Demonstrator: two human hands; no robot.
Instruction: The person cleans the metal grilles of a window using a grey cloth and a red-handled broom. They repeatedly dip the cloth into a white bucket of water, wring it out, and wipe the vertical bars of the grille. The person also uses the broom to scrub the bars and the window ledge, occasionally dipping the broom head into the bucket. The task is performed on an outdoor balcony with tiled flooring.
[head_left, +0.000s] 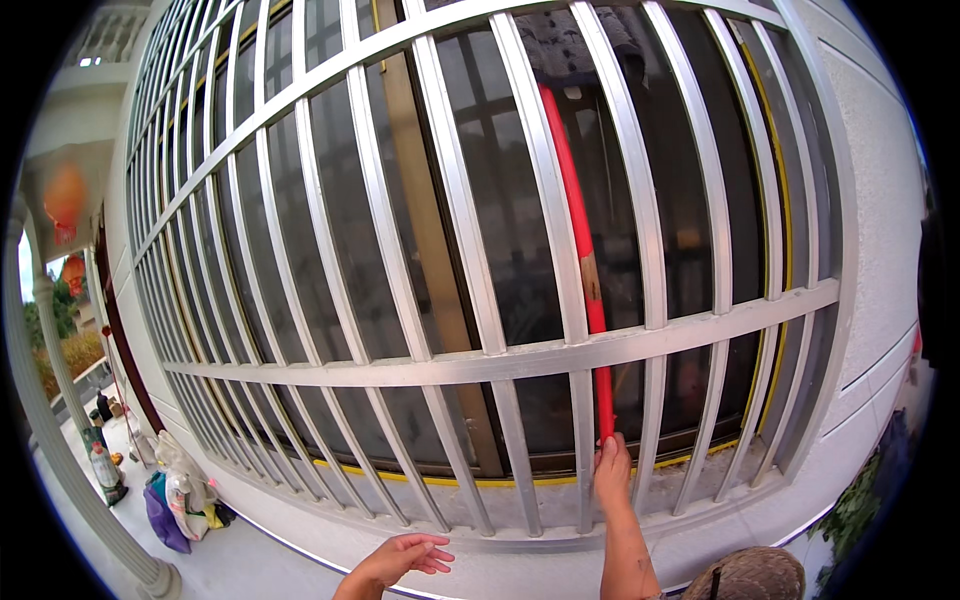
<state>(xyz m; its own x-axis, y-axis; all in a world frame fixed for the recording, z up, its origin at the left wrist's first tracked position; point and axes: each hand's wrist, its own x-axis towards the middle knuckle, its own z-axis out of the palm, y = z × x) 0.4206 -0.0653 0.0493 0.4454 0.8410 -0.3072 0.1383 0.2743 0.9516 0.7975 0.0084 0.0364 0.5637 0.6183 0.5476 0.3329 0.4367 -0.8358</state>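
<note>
My right hand (613, 469) reaches between the bars of a metal window grille (525, 360) and is closed on the lower end of a long red pole (571, 180). A patch of the pole's red covering is gone or differs in colour, showing brown. The pole stands nearly upright behind the grille's lower crossbar, in front of dark window glass (517, 247). At its top is a dark grey patterned cloth (555, 49), partly hidden by bars. My left hand (409, 559) is below the grille, fingers apart, holding nothing.
A woven straw hat (750, 574) shows at the bottom right. Filled bags (169, 510) and a bottle (103, 465) stand on the floor at left, near a fluted column (82, 442). Red lanterns (66, 196) hang there. Green leaves (847, 510) lie at lower right, beyond the white wall (862, 262).
</note>
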